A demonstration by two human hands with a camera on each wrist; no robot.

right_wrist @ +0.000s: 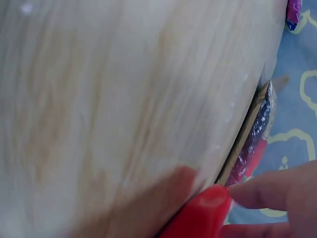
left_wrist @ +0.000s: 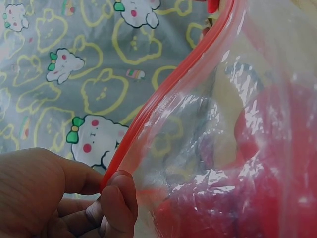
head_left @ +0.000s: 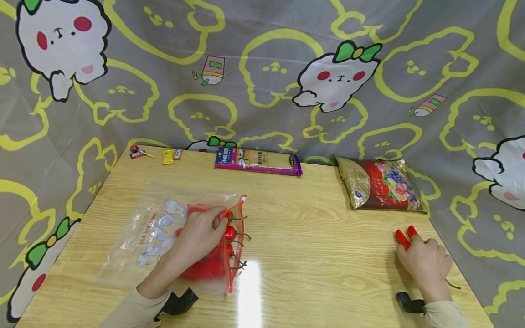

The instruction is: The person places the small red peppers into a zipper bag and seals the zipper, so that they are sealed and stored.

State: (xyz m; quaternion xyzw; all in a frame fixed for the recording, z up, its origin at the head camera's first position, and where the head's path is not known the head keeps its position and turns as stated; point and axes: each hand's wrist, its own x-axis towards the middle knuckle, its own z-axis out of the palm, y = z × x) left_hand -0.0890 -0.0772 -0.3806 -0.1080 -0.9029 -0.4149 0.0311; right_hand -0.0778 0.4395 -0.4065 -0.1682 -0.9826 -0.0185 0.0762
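Note:
A clear zip bag [head_left: 141, 218] with a red seal lies on the left half of the table, printed with white cartoon figures. Inside are red peppers [head_left: 230, 233], their green stems poking out at the mouth on the right. My left hand [head_left: 201, 234] pinches the bag's red zip edge [left_wrist: 143, 116] between thumb and fingers, as the left wrist view shows. At the table's right side my right hand [head_left: 424, 262] grips red chili peppers [right_wrist: 200, 215]. Two red tips show beyond its fingers, and a thin stem trails out by the wrist. The palm side is hidden.
A gold and red packet [head_left: 381, 184] lies at the back right. Along the back edge is a purple-trimmed noodle packet [head_left: 258, 160]. Small wrapped candies [head_left: 168, 156] and a lollipop [head_left: 134, 148] sit at the back left. Patterned cloth [head_left: 270, 82] hangs around the table.

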